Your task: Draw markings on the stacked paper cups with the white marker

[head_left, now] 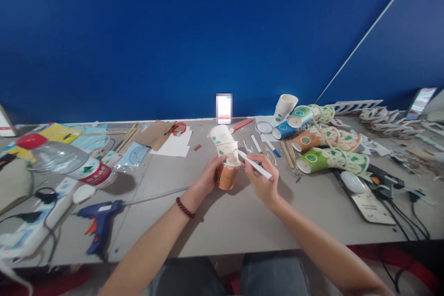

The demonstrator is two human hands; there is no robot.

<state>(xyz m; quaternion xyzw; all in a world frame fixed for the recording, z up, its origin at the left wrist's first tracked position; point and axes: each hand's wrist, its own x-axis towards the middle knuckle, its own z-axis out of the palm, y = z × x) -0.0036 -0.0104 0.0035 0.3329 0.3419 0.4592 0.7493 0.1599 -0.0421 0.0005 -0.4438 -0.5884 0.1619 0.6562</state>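
Observation:
My left hand point(207, 176) is wrapped round a paper cup point(227, 178) with an orange lower part and a white, patterned upper part. Just behind it, leaning and partly covered, is another white paper cup point(220, 134) with green marks. A white marker pen point(259, 169) is gripped in my right hand point(264, 184), its tip at or very near the cup's right side; whether it touches is hard to tell. Right of the cups lie a green-capped marker point(256, 143) and a blue-capped marker point(272, 146).
Stacked paper cups point(314, 161) with sticks lie on the right, beside a white mouse point(353, 182). At left are a blue glue gun point(100, 222), a plastic bottle point(74, 159) and a power strip point(45, 222). A phone point(224, 109) stands against the blue wall.

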